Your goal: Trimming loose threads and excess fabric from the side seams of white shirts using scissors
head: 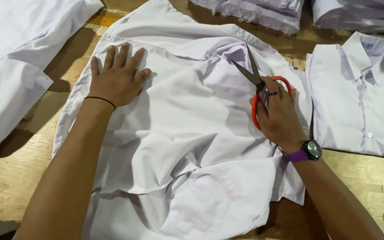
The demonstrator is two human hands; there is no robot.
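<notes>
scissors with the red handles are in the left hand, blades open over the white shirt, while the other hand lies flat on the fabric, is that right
Not quite: the head view shows the red-handled scissors in the right hand, not the left. The rest holds: the blades are open over the white shirt, and the other hand, the left hand, lies flat on the fabric with fingers spread.

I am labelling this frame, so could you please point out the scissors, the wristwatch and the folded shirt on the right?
scissors (250, 71): head view, on the dark blades.
wristwatch (313, 150): head view, on the round dial.
folded shirt (347, 106): head view, on its front panel.
</notes>
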